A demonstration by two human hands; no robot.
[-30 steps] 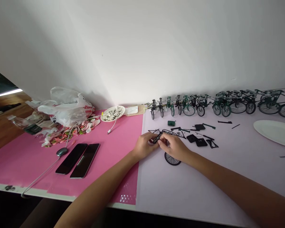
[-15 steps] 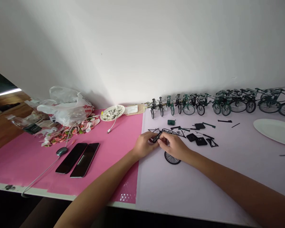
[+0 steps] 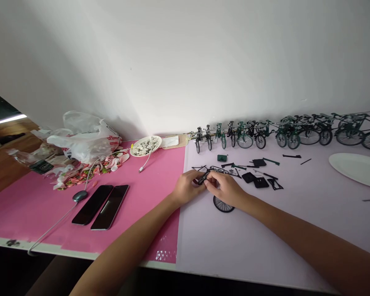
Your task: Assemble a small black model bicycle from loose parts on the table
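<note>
My left hand (image 3: 187, 187) and my right hand (image 3: 225, 189) meet in the middle of the table, both pinching a small black model-bicycle part (image 3: 204, 177) between their fingertips. A loose spoked wheel (image 3: 222, 204) lies on the pale mat just under my right wrist. Several black and green loose parts (image 3: 259, 176) are scattered just beyond my hands. A row of finished green and black miniature bicycles (image 3: 283, 136) stands along the wall.
A white plate (image 3: 354, 169) sits at the right. On the pink mat (image 3: 33, 205) lie two dark phones (image 3: 101, 204), a cable with a small grey puck (image 3: 80, 196), a white bowl of small pieces (image 3: 146, 146), a plastic bag (image 3: 83, 140) and wrappers.
Nothing has moved apart from a slight shift of the camera; both hands stay pinched on the small part.
</note>
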